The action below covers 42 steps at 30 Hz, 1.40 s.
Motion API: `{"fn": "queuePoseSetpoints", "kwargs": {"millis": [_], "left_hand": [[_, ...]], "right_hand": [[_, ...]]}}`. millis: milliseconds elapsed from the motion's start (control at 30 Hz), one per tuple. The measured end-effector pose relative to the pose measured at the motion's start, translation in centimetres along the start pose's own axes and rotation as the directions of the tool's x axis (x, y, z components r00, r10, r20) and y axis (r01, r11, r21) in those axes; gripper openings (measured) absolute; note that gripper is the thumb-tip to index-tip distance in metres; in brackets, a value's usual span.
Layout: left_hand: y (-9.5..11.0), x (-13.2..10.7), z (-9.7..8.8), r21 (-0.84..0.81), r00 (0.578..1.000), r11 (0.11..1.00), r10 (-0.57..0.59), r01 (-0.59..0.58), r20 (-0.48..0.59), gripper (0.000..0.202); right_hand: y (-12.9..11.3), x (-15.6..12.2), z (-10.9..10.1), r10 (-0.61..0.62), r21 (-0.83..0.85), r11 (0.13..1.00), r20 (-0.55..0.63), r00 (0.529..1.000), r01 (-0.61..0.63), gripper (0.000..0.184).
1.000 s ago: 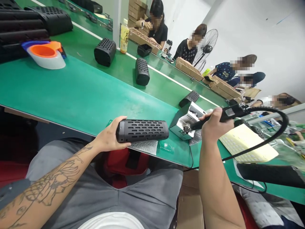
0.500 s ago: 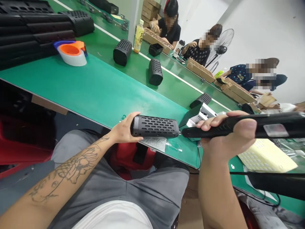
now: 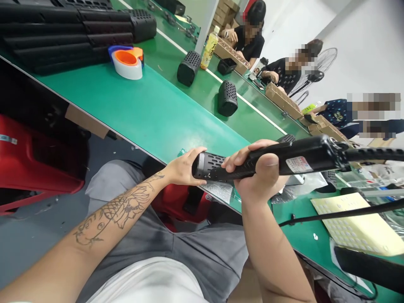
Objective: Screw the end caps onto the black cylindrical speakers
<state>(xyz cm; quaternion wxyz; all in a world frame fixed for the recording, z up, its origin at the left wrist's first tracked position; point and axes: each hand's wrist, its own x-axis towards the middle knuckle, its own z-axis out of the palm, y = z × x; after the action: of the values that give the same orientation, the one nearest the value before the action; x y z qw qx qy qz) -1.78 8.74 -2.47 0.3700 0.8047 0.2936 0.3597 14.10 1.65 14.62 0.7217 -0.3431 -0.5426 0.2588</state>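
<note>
My left hand (image 3: 183, 168) grips the left end of a black perforated speaker (image 3: 210, 162) held level at the near edge of the green table (image 3: 151, 113). My right hand (image 3: 259, 168) is wrapped round a black electric screwdriver (image 3: 296, 158) with a cable running off to the right. The tool lies along the speaker and covers most of its right part; the tool's tip is hidden behind my fingers.
More black speakers (image 3: 227, 99) stand on the table, with an orange tape dispenser (image 3: 128, 63), stacked black housings (image 3: 63, 33) and a drink bottle (image 3: 209, 52). A yellow sheet of dots (image 3: 356, 223) lies at right. Several people sit with cardboard boxes (image 3: 282, 101) at the far side.
My right hand has swung the screwdriver in from the small box at right until it lies over the speaker. The camera has turned, shifting the table up and to the right in view.
</note>
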Motion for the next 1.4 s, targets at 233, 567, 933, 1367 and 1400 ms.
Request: {"fn": "queuePoseSetpoints", "kwargs": {"millis": [233,567,933,1367,1400], "left_hand": [[0.0,0.0,0.1,0.014,1.000,1.000,0.000,0.000,0.002,0.127],[0.3,0.1,-0.1,0.039,0.999,0.998,-0.048,0.047,0.016,0.130],[0.4,0.5,-0.1,0.001,0.999,0.999,-0.035,0.035,0.035,0.133],[4.4,-7.4,7.2,0.278,0.900,0.950,-0.008,0.143,-0.435,0.143],[5.4,-9.2,9.1,0.309,0.882,0.940,0.017,0.146,-0.470,0.142]], "right_hand": [[0.5,-0.2,0.0,0.063,-0.015,0.998,0.026,0.998,-0.062,0.049],[0.8,0.3,-0.4,0.093,0.049,0.993,0.206,0.974,-0.106,0.046],[1.5,0.3,0.0,0.126,0.046,0.989,0.241,0.962,-0.141,0.055],[-3.3,3.4,-7.9,-0.096,-0.263,0.964,-0.185,0.978,0.045,0.041],[-3.6,4.3,-10.2,-0.149,-0.388,0.921,-0.267,0.952,0.035,0.035]]}}
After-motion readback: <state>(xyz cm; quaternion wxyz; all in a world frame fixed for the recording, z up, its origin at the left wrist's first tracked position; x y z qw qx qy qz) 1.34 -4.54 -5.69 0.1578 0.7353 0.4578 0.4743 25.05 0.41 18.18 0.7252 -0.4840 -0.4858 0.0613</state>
